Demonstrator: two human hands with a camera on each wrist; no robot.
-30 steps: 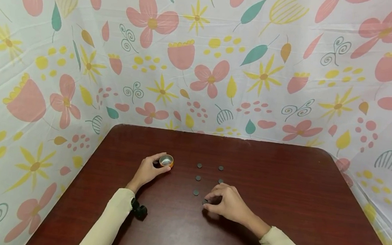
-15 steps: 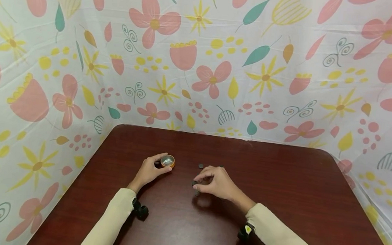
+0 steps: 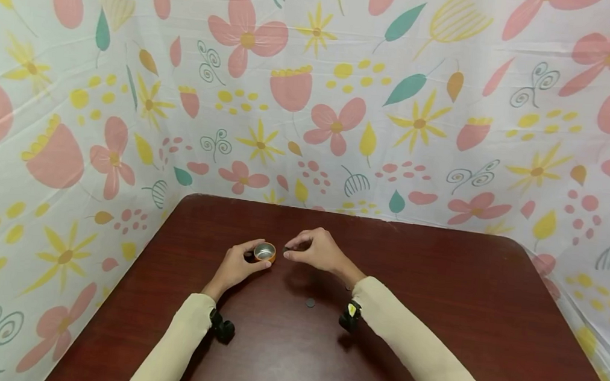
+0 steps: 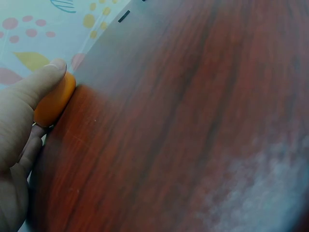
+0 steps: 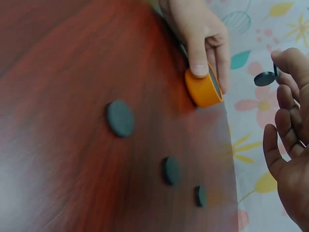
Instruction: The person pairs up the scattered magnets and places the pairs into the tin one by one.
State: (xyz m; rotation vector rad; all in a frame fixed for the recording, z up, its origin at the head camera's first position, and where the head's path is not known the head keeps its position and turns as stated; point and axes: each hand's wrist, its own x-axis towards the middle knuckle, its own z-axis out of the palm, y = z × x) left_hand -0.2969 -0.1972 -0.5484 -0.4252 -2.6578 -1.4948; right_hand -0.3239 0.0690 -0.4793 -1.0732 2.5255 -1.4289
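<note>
Table (image 3: 268, 357): glossy, dark red-brown, wood-grained. Orange tin (image 5: 200, 92) on it, between left fingers (image 3: 248, 245) and thumb (image 5: 197, 54). Three dark discs (image 5: 120, 118) lie flat, spaced apart, rightward of right fingertips (image 3: 292, 243).

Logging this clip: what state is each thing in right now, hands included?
Orange tin: upright, open at the top
Left hand: gripping the tin
Two held discs: pinched, at an angle to each other
Right hand: above the table, pinching those discs
Three loose discs: lying flat, apart
Patterned cloth: hanging, creased
</note>
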